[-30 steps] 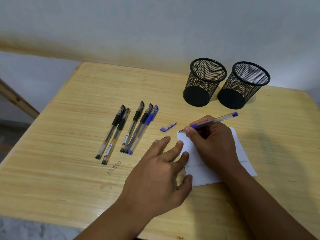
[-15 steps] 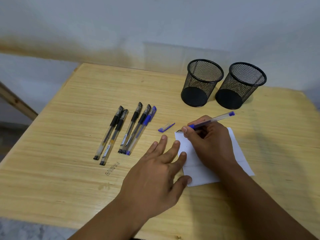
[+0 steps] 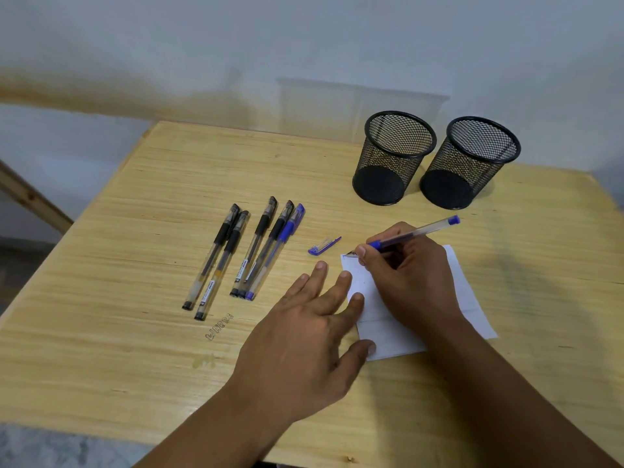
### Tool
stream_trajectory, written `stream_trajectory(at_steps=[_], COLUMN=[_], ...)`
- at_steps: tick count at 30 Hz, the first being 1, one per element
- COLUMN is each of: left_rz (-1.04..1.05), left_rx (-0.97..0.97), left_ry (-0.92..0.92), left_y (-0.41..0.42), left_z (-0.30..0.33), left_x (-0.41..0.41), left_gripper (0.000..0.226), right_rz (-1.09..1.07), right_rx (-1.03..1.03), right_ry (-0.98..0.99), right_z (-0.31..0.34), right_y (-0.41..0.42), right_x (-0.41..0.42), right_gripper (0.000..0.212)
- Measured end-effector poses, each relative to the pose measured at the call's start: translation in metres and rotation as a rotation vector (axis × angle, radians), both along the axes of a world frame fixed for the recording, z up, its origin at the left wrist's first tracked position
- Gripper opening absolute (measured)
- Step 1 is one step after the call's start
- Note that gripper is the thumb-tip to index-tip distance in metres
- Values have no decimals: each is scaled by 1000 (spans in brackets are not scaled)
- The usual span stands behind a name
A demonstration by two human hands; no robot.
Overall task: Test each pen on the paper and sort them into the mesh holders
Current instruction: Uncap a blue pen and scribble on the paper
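On paper, right hand gripping blue pen

Paper: middle hidden under right hand; any ink marks too faint to tell. Pen labels: print too small to read. Both forearms cut off by bottom edge.

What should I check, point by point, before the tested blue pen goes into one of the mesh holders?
1. Right hand grips the blue pen: ok.
2. Left hand steadies the paper: ok.
3. Ink mark visible on the paper: cannot tell.
4. Blue cap back on the pen: not ok, it lies on the table.
5. Both mesh holders upright and empty: ok.
6. Five untested pens clear of the path: ok.
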State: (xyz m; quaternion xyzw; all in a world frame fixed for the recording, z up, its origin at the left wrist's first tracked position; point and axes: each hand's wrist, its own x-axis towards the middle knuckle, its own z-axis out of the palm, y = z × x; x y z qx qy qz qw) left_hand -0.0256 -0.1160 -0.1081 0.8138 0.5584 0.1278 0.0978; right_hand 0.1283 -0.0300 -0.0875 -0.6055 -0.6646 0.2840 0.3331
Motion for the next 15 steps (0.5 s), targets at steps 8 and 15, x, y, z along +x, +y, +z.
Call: stream_trajectory(at_steps=[8, 15], left_rz=[1, 1], left_rx=[1, -17], left_ry=[-3, -11], left_y=[0, 0], left_z=[2, 2], left_x=[1, 1], left_gripper=[53, 54], right_rz=[12, 19], right_rx=[20, 49], right_ry=[7, 61], right_z=[-1, -2], right_y=[-1, 0], right_x=[3, 5], right_gripper=[6, 6])
